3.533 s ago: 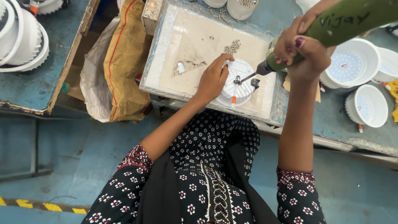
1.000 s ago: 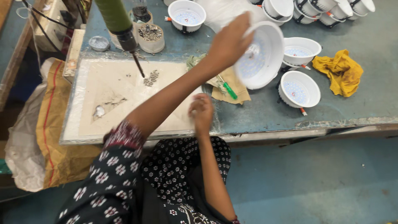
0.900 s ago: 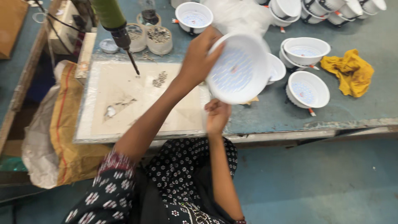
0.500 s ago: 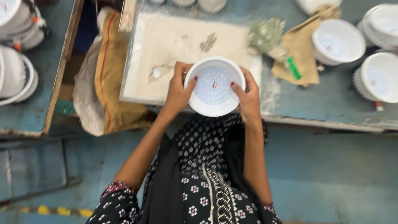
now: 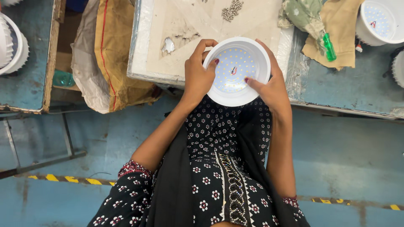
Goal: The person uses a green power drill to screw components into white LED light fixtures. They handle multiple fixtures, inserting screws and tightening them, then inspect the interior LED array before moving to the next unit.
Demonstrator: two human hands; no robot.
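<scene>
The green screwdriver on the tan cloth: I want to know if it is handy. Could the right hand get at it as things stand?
Probably yes. The green screwdriver lies uncovered on the tan cloth, just beyond the right hand, with nothing between them. But that hand, with the left hand, holds the white lamp housing.

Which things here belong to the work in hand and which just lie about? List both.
In hand:
left hand
right hand
white round lamp housing, held by both

Lying about:
pile of screws
green-handled screwdriver
tan cloth
other white housing
sack
</scene>
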